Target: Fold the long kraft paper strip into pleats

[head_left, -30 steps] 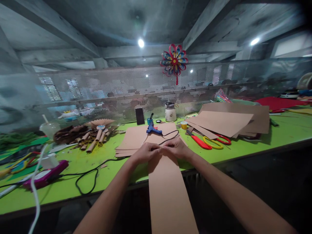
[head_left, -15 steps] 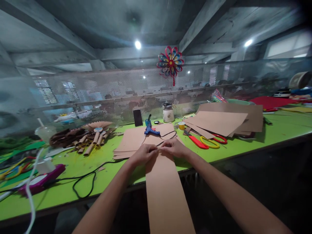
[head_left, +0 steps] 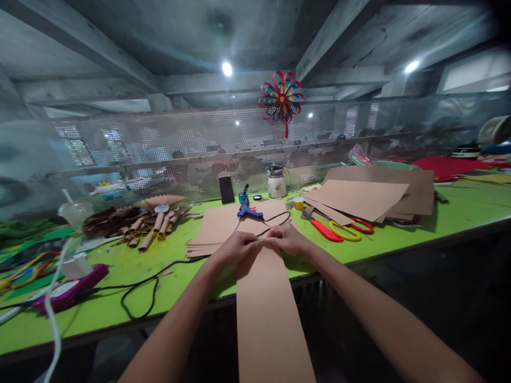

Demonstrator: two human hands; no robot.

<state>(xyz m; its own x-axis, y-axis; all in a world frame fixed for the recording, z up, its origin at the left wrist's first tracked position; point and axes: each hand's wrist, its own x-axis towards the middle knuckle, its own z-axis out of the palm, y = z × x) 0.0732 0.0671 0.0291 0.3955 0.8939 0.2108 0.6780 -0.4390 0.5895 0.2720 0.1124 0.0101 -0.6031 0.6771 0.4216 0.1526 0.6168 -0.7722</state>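
A long strip of brown kraft paper (head_left: pixel 267 303) runs from the table edge down toward me. At its far end my left hand (head_left: pixel 238 247) pinches the edge between thumb and fingers. Close beside it, my right hand (head_left: pixel 288 239) pinches the same edge, the two hands' fingertips nearly meeting. Whether the edge is folded over there is hidden by the fingers. Just beyond my hands, a blue glue gun (head_left: pixel 249 210) rests on a stack of brown paper sheets (head_left: pixel 211 226), its black cord curving to the right.
Right of my hands lie a red-handled knife (head_left: pixel 327 231), yellow-handled scissors (head_left: pixel 345 231), a yellow spool (head_left: pixel 298 203) and large brown sheets (head_left: pixel 359 198). Leftward are rolled paper pieces (head_left: pixel 154 231) and a purple power strip (head_left: pixel 75 290) with cords. A bottle (head_left: pixel 277 183) stands behind.
Both hands keep their pinch on the far end of the paper strip. The strip's near part has shifted slightly left; the view has tilted a little.
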